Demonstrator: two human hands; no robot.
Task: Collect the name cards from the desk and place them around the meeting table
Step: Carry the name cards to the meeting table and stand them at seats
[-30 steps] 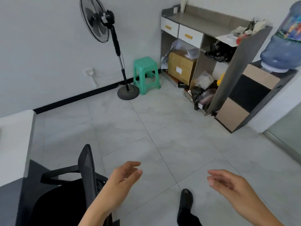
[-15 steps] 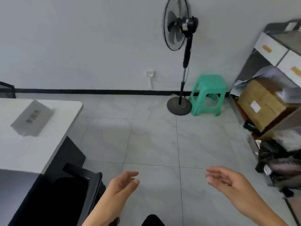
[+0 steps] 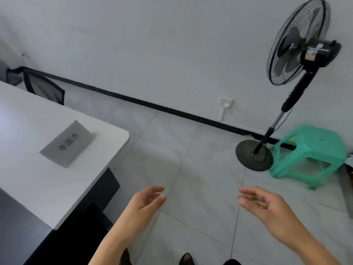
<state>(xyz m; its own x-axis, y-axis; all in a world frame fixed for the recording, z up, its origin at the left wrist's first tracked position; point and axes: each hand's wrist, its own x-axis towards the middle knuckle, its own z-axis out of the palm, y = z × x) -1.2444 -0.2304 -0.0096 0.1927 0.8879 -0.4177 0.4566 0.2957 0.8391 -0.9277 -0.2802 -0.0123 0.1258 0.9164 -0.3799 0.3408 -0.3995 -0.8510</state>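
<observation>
White table (image 3: pixel 38 188) cut off left, name card (image 3: pixel 66 144) on it; L hand (image 3: pixel 145 201), R hand (image 3: pixel 267 205) grip released.

Name card (image 3: pixel 67 144): matt grey paper. Worktop (image 3: pixel 28 180): smooth white laminate. Stool (image 3: pixel 313 153): green plastic. Floor (image 3: pixel 200 169): glossy pale tile.

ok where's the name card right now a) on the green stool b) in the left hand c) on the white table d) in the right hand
c: the name card sits on the white table near its corner; the left hand and right hand hold nothing
</observation>
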